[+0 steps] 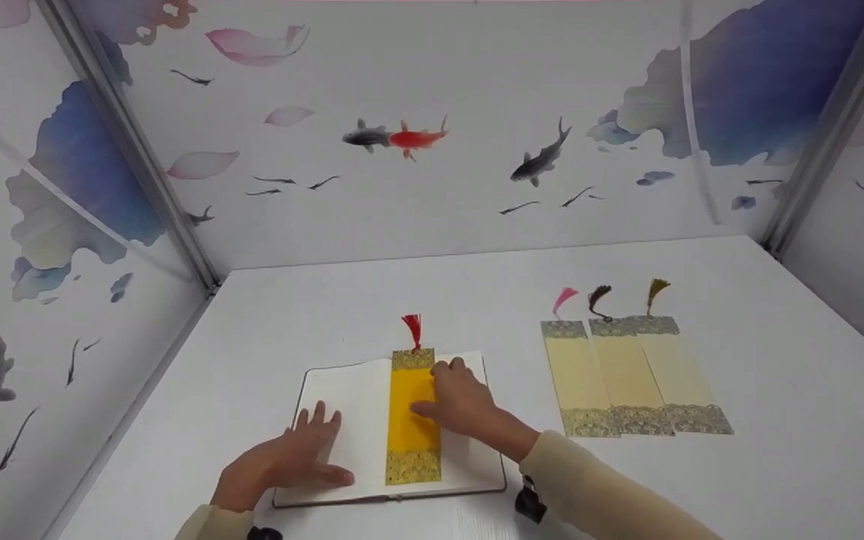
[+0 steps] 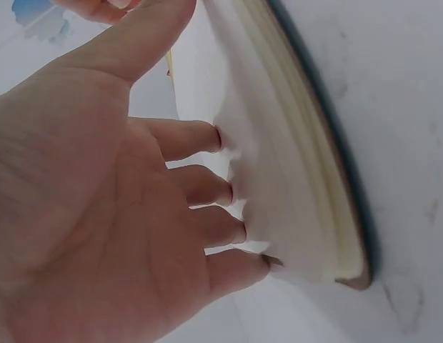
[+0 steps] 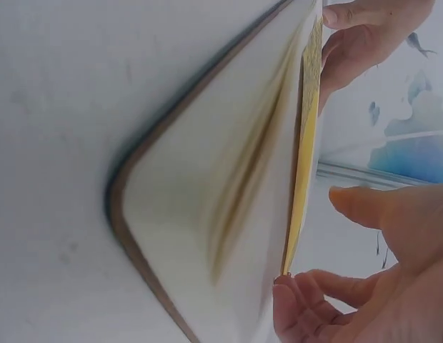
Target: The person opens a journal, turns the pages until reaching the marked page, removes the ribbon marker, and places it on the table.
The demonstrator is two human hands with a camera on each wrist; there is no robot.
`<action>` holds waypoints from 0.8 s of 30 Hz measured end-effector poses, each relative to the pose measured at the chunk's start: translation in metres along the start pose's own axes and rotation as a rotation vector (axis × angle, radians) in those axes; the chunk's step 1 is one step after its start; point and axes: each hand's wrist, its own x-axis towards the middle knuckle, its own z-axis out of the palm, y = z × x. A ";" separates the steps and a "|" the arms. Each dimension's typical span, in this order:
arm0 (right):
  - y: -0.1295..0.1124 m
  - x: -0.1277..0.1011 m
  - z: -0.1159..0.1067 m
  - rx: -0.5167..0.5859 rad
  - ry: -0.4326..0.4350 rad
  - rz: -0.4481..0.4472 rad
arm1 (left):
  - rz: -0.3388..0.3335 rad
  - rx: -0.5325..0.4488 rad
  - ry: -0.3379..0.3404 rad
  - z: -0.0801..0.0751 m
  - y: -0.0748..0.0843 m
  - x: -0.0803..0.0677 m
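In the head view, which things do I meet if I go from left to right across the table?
Left hand → open notebook → yellow bookmark with red tassel → right hand → three pale bookmarks: pink tassel, dark brown tassel, olive tassel.

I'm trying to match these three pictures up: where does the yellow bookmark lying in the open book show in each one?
Head: the yellow bookmark lies along the middle of the open book, low centre.
Left wrist: only a thin yellow sliver near the top, beside the thumb.
Right wrist: edge-on, a yellow strip right of centre.
Shared landmark: the book's dark cover edge.
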 end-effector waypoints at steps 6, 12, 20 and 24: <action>-0.004 -0.001 0.006 -0.114 0.017 0.054 | -0.015 -0.020 -0.017 -0.002 0.001 -0.001; -0.008 -0.003 0.011 -0.171 -0.023 0.028 | -0.060 -0.041 -0.040 -0.003 0.002 -0.002; -0.008 0.003 -0.008 -0.226 -0.104 0.065 | -0.049 -0.027 -0.026 -0.004 0.004 0.002; -0.006 0.010 -0.016 -0.158 -0.160 0.153 | -0.055 -0.020 -0.012 -0.002 0.005 0.004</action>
